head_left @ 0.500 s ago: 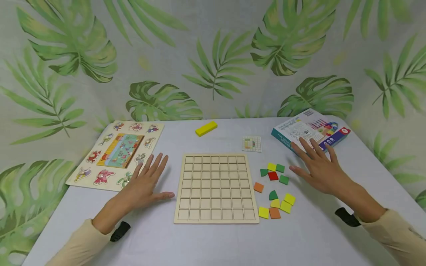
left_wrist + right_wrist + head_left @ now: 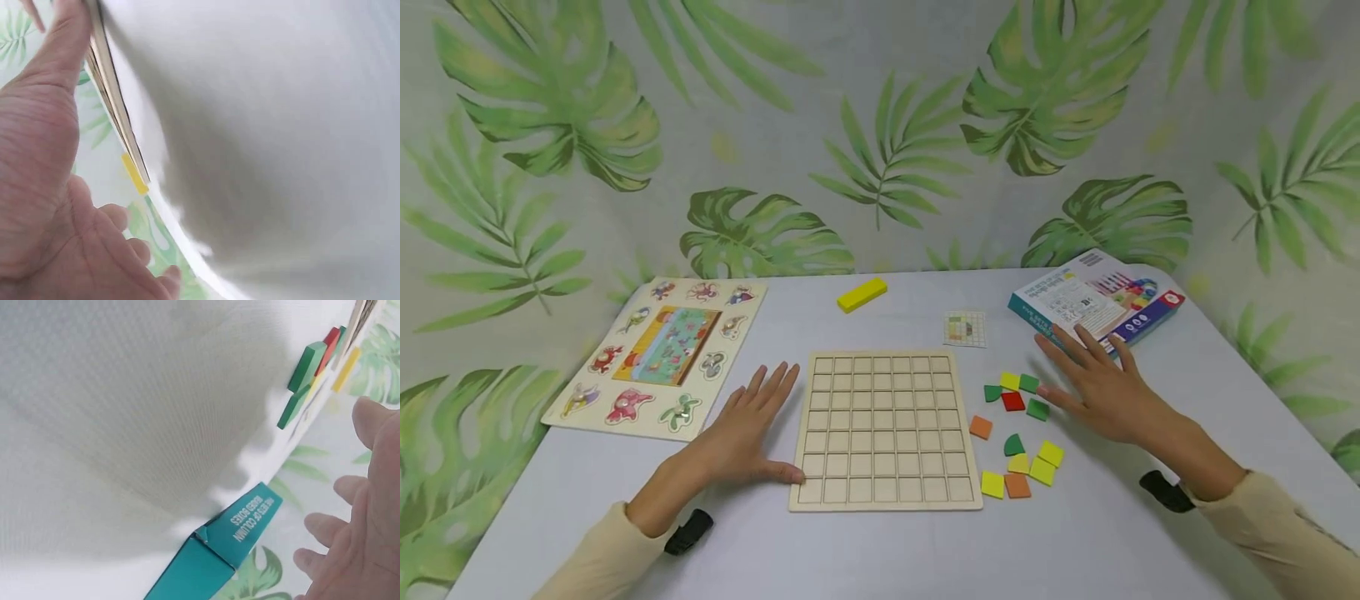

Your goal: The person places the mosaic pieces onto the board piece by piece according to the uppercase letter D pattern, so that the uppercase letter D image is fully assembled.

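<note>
A pale wooden grid board (image 2: 883, 429) lies in the middle of the table. My left hand (image 2: 741, 437) is spread at its left side, the thumb tip at the board's left edge; it holds nothing. In the left wrist view the thumb (image 2: 59, 47) overlaps the board's edge. My right hand (image 2: 1101, 400) is held with fingers apart between the coloured pieces and the box, empty too. Loose flat pieces lie right of the board: green squares (image 2: 1037, 409), a red square (image 2: 1012, 402), orange squares (image 2: 1018, 486), yellow squares (image 2: 992, 484) and rounded green pieces (image 2: 1014, 445).
A teal-sided box (image 2: 1090, 296) stands at the back right. Behind the board lie a small printed grid card (image 2: 965, 329) and a yellow block (image 2: 862, 295). An animal puzzle board (image 2: 617, 350) occupies the left, and a leaf-patterned cloth (image 2: 880, 125) hangs behind the table.
My left hand has moved right, bringing its thumb to the board's edge. My right hand has shifted left toward the coloured pieces. The view has tilted slightly; the objects stay in place.
</note>
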### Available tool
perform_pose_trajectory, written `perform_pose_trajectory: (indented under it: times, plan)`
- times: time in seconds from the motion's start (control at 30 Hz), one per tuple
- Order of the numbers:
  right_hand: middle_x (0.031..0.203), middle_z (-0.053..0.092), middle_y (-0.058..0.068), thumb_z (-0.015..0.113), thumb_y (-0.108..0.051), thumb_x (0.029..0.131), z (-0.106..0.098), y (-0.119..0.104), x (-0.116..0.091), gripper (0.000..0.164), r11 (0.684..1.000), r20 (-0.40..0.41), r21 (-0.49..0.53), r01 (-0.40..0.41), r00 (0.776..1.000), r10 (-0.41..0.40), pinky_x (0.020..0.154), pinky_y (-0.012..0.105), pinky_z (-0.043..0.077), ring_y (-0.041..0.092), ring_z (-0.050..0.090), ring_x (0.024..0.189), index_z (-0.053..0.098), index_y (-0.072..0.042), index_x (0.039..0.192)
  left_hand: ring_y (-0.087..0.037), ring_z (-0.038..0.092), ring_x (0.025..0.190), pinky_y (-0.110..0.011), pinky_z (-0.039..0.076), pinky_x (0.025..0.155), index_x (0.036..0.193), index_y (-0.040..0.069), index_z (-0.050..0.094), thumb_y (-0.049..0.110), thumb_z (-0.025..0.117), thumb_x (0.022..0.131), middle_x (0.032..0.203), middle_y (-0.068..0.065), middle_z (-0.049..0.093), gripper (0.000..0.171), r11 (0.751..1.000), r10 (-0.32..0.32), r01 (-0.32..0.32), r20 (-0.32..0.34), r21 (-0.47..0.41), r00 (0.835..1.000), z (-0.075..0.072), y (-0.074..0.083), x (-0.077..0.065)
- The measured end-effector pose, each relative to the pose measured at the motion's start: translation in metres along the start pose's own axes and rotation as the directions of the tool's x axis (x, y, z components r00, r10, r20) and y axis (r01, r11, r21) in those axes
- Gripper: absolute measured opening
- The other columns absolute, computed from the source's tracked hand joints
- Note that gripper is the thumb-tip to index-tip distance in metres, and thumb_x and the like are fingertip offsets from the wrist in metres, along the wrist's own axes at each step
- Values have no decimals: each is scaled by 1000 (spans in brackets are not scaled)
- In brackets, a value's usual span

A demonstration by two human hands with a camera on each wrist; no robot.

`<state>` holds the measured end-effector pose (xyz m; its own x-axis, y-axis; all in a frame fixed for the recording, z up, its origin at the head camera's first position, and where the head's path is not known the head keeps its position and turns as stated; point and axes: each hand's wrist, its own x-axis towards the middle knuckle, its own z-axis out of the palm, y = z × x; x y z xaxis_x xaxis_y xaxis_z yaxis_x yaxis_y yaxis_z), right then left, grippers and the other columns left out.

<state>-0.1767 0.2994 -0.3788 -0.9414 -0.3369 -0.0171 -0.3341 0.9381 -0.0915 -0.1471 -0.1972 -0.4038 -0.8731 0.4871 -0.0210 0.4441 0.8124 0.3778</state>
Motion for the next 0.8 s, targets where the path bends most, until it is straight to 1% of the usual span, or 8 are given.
perform_pose_trajectory:
  times: [0.1, 0.2, 0.3, 0.43, 0.6, 0.7, 0.8]
  plan:
    - [166, 17, 19, 54, -55, 98, 2, 0, 2, 80, 1000, 4, -3, 12, 1000, -12, 114, 73, -1, 49, 9, 151, 17, -22, 162, -48, 3, 152, -71, 14, 115, 163, 14, 5, 67, 82, 66, 168, -20, 8, 133, 999, 11, -9, 37, -50, 999, 1, 2, -1]
    - [166, 18, 19, 54, -55, 98, 4, 1, 3, 80, 1000, 14, -10, 20, 1000, -20, 114, 73, 1, 50, 10, 150, 19, -22, 162, -50, 4, 152, -73, 13, 114, 162, 13, 7, 66, 82, 67, 167, -22, 9, 132, 996, 17, -10, 81, -90, 997, 2, 3, -1]
    - [166, 19, 20, 56, -53, 98, 5, 0, 5, 78, 999, 20, 9, 39, 999, -40, 114, 74, 4, 50, 13, 149, 21, -22, 161, -50, 3, 152, -73, 11, 114, 162, 11, 9, 65, 81, 68, 167, -22, 9, 130, 995, 13, -1, 119, -104, 993, 2, 5, -2]
    - [165, 21, 20, 56, -52, 98, 8, -1, 8, 76, 998, 27, 19, 66, 997, -66, 113, 74, 10, 50, 18, 148, 25, -21, 160, -50, 2, 152, -73, 9, 115, 162, 9, 11, 64, 81, 69, 167, -22, 9, 128, 995, -3, 18, 155, -99, 988, 0, 9, -4]
    - [162, 28, 21, 53, -55, 99, 14, -4, 11, 74, 997, 40, 11, 72, 997, -72, 111, 75, 18, 49, 24, 146, 28, -19, 159, -51, 2, 152, -73, 9, 115, 161, 5, 14, 62, 82, 70, 167, -22, 10, 127, 996, -13, 30, 185, -89, 983, -4, 14, -2]
    - [159, 34, 21, 55, -54, 99, 16, -5, 12, 73, 997, 39, 23, 75, 996, -76, 109, 75, 25, 50, 30, 144, 33, -17, 157, -50, 2, 152, -72, 9, 115, 161, 5, 14, 63, 82, 69, 167, -21, 10, 128, 997, -27, 42, 204, -70, 979, -5, 16, -1]
    - [152, 46, 21, 60, -47, 98, 16, -5, 15, 66, 994, 32, 48, 96, 995, -97, 106, 70, 35, 48, 41, 139, 43, -13, 152, -49, 2, 152, -72, 10, 115, 160, 5, 15, 64, 82, 68, 168, -20, 9, 128, 997, -42, 54, 212, -51, 976, -6, 18, 0]
